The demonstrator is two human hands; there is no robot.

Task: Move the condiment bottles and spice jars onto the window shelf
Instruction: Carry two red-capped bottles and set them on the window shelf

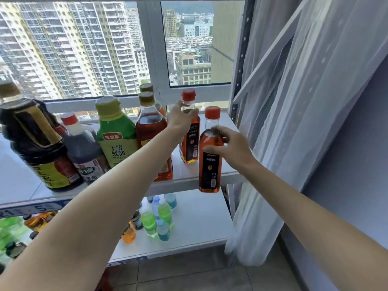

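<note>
Left hand (pixel 181 120) gripped rear red-capped amber oil bottle (pixel 190 131), label half hidden; right hand (pixel 227 147) gripped second red-capped amber oil bottle (pixel 210 160); two alike.

Bright daylight through the window (pixel 84 45), shelf top (pixel 214 164) glary and washed out. Soft shadows below on the lower shelf (pixel 199 217). Wide-angle bending at edges; big dark bottle (pixel 35 143) at far left smeared, blurry. Overall slightly soft, compression smudging.
</note>
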